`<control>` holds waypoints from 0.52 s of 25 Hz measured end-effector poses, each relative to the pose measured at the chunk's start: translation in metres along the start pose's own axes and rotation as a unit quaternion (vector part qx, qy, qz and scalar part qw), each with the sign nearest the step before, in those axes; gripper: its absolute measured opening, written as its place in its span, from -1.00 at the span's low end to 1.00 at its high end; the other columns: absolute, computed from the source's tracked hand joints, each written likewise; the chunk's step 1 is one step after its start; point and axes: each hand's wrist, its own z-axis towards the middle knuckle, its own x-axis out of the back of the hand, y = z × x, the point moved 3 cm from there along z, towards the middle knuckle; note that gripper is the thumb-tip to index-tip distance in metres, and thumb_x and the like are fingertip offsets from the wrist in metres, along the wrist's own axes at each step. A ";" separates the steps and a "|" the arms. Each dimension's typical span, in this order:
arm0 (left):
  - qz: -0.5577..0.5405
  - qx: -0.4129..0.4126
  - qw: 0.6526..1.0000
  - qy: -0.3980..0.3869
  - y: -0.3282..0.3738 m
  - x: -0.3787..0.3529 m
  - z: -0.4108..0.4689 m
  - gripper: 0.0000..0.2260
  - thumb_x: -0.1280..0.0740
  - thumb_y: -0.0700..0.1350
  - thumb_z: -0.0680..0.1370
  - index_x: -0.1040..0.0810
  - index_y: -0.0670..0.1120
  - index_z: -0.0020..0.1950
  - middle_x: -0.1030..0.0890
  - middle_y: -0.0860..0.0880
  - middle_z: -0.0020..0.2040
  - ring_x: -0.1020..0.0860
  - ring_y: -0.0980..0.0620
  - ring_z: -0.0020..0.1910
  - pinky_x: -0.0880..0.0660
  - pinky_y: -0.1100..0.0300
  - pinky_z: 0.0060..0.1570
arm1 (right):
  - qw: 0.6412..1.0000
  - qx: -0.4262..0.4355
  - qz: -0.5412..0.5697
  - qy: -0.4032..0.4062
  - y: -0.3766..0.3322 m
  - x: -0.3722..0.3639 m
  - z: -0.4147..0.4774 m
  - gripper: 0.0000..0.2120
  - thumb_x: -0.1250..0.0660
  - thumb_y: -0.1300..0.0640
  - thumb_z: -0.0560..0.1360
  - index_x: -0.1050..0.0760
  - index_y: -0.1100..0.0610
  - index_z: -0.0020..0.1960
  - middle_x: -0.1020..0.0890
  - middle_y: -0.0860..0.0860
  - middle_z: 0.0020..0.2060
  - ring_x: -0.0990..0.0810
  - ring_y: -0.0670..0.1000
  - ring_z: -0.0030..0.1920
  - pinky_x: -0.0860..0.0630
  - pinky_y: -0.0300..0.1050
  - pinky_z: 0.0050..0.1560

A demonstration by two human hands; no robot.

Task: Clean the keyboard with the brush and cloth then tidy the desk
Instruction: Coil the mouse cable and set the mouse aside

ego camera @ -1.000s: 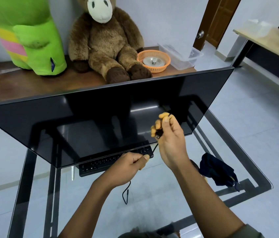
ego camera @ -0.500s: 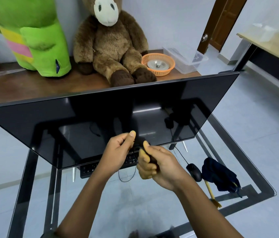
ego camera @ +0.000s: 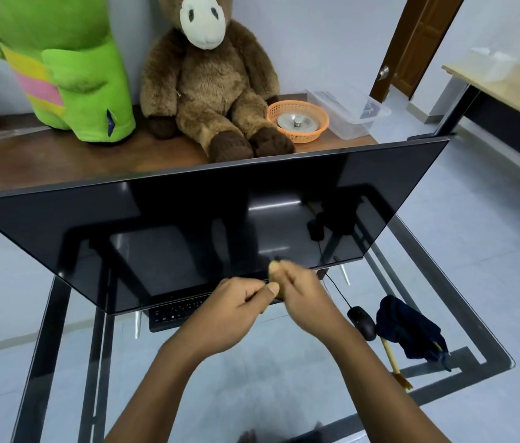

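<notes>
Beneath both hands (ego camera: 271, 302) lies the keyboard (ego camera: 175, 313), partly hidden

No readable text, brand or number is found anywhere; faint white legends are seen on the keys of the keyboard (ego camera: 175, 314) below the monitor (ego camera: 204, 231), too small to be made out, and an unreadable mark is carried on the clear plastic box (ego camera: 352, 113) behind the monitor

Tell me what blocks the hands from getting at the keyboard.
The monitor leans forward over the keyboard and hides most of it; only the front key rows show. Both the left hand and the right hand are shut, pinching something small and dark in front of it.
</notes>
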 end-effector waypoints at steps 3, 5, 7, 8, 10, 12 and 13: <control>-0.043 -0.010 0.997 0.064 0.010 0.023 0.002 -0.50 -0.20 0.10 0.65 -0.23 -0.08 -0.43 -0.20 -0.03 -0.45 -0.16 0.07 -0.46 -0.18 0.28 -0.44 | 0.978 -0.085 0.090 -0.165 0.003 -0.016 -0.018 -0.54 -0.06 -0.07 0.69 -0.31 0.09 -0.34 -0.31 0.00 -0.46 -0.25 -0.02 -0.41 -0.25 -0.11 -0.33; -0.051 0.000 0.990 0.133 0.000 0.031 0.011 -0.48 -0.20 0.09 0.65 -0.18 -0.15 -0.40 -0.18 -0.04 -0.46 -0.15 0.09 -0.47 -0.20 0.31 -0.44 | 0.953 -0.115 0.181 -0.214 -0.007 -0.019 -0.028 -0.50 -0.02 -0.11 0.69 -0.29 0.12 -0.34 -0.26 0.03 -0.47 -0.21 0.01 -0.42 -0.23 -0.14 -0.34; -0.065 0.016 0.982 0.179 -0.016 0.027 0.020 -0.48 -0.20 0.08 0.65 -0.14 -0.18 -0.38 -0.15 -0.06 -0.43 -0.14 0.07 -0.45 -0.28 0.37 -0.41 | 0.924 -0.124 0.272 -0.236 -0.019 -0.018 -0.031 -0.49 -0.03 -0.15 0.68 -0.26 0.13 -0.34 -0.21 0.03 -0.48 -0.16 0.02 -0.44 -0.19 -0.15 -0.38; -0.074 0.022 0.980 0.183 -0.024 0.020 0.024 -0.48 -0.20 0.09 0.65 -0.13 -0.17 -0.37 -0.14 -0.07 -0.42 -0.14 0.07 -0.43 -0.34 0.40 -0.36 | 0.910 -0.125 0.323 -0.229 -0.025 -0.017 -0.031 -0.50 -0.05 -0.14 0.67 -0.26 0.13 -0.34 -0.20 0.02 -0.48 -0.14 0.01 -0.44 -0.17 -0.15 -0.39; -0.091 0.033 0.982 0.165 -0.038 0.003 0.025 -0.49 -0.19 0.11 0.64 -0.14 -0.15 -0.38 -0.14 -0.06 -0.41 -0.16 0.08 -0.42 -0.36 0.44 -0.35 | 0.882 -0.102 0.427 -0.170 -0.035 -0.011 -0.025 -0.57 -0.09 -0.09 0.66 -0.28 0.11 -0.30 -0.21 0.00 -0.46 -0.16 0.00 -0.44 -0.20 -0.16 -0.38; -0.090 0.039 0.986 0.132 -0.047 -0.015 0.021 -0.51 -0.15 0.13 0.64 -0.16 -0.11 -0.38 -0.16 0.02 -0.43 -0.16 0.09 -0.42 -0.22 0.30 -0.40 | 0.850 -0.052 0.519 -0.076 -0.039 -0.001 -0.018 -0.65 -0.08 -0.03 0.66 -0.32 0.12 -0.24 -0.27 0.00 -0.42 -0.25 -0.01 -0.41 -0.32 -0.17 -0.33; -0.084 0.042 0.989 0.111 -0.049 -0.022 0.018 -0.53 -0.13 0.13 0.65 -0.16 -0.06 -0.38 -0.18 0.07 -0.44 -0.16 0.10 -0.42 -0.17 0.23 -0.39 | 0.841 -0.030 0.539 -0.032 -0.038 0.003 -0.015 -0.69 -0.09 -0.01 0.65 -0.33 0.12 -0.20 -0.30 0.00 -0.39 -0.30 -0.02 -0.38 -0.37 -0.18 -0.27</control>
